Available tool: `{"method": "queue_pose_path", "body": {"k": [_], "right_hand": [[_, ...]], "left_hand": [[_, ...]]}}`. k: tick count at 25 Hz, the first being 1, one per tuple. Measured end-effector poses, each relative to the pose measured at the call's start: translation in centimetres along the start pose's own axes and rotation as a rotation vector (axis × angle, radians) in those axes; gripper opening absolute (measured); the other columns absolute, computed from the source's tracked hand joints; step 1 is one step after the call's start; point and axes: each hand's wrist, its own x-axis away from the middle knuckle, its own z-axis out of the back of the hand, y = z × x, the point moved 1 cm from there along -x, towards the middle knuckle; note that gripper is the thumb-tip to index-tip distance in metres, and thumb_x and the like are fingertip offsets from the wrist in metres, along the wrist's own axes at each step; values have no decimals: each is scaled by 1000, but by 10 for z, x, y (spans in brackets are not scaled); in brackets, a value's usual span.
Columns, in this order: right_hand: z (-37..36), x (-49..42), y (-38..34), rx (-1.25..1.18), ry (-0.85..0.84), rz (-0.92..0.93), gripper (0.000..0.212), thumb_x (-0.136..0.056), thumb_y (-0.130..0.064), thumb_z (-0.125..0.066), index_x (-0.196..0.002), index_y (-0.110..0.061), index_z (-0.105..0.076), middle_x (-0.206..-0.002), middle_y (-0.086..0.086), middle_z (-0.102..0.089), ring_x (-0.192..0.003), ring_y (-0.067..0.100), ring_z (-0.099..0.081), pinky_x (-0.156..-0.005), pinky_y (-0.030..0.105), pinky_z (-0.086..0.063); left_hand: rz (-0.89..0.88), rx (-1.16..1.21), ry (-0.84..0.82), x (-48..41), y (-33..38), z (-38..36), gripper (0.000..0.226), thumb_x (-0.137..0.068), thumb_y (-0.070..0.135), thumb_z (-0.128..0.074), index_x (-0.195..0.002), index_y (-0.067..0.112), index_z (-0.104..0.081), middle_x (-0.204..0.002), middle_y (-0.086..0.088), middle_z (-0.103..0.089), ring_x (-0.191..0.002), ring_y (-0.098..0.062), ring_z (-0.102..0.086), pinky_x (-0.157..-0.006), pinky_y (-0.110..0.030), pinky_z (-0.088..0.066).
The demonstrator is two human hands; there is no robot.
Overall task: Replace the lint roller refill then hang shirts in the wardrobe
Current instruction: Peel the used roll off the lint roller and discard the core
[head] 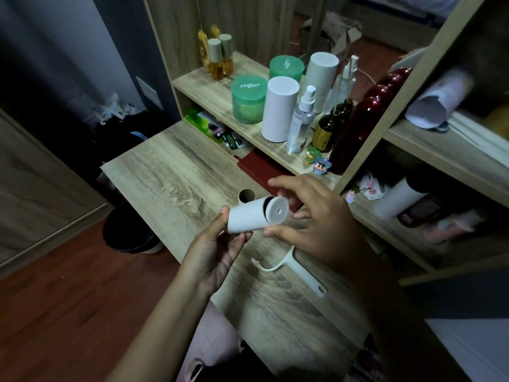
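1. Head view: a white lint roller refill point(248, 217) is held above the wooden table point(170, 172), lying roughly level, with its far end turned toward the camera's right.
2. The left hand point(217, 252) is clamped on the refill from below and from the left, the thumb resting against its left end and the fingers curled under its body.
3. A round white end cap point(278, 211) with a small centre hole is seen tilted at the refill's right end, partly off, so that a dark gap shows behind it.
4. The right hand point(316, 219) is positioned at that cap with its fingers spread, the thumb touching the cap's lower edge and the fingers reaching over its top; a firm grip on the cap cannot be told.
5. An empty brown cardboard core point(246, 196) is stood upright on the table just behind the refill.
6. The white lint roller handle point(292, 267) is laid flat on the table below the right hand, its bare curved arm pointing left.
7. On the shelf point(209, 86) behind the table, a green jar point(248, 99), a tall white cylinder point(279, 108), a clear spray bottle point(300, 121) and a dark red bottle point(355, 128) are stood close together.
8. A dark bin point(129, 232) is seen on the floor to the left of the table.
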Motion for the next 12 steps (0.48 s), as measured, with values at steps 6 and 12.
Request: {"method": "queue_pose_path", "body": {"k": [6,12], "right_hand": [[-12,7,8,-247,51,-57,50,-62,-37,-78,-104,-14,-69,-97,-12,-52,-85,-3,-57,-62,10,-54],[-33,22,34,-613,220,-487,31,-73,-19,-75,-99,-34,-69,-96,-9,-67,-89,10,-66,-72,21,-55]], "left_hand": [[-12,4,2,-4,0,5,18,-91,25,-56,-85,9,-62,-81,-13,-58,-52,-16,-66,-50,-17,-56],[5,19,80,-12,-2,17,20,-90,26,-59,-89,6,-61,-84,-14,-59,-56,-17,-67,-50,-16,-55]]}}
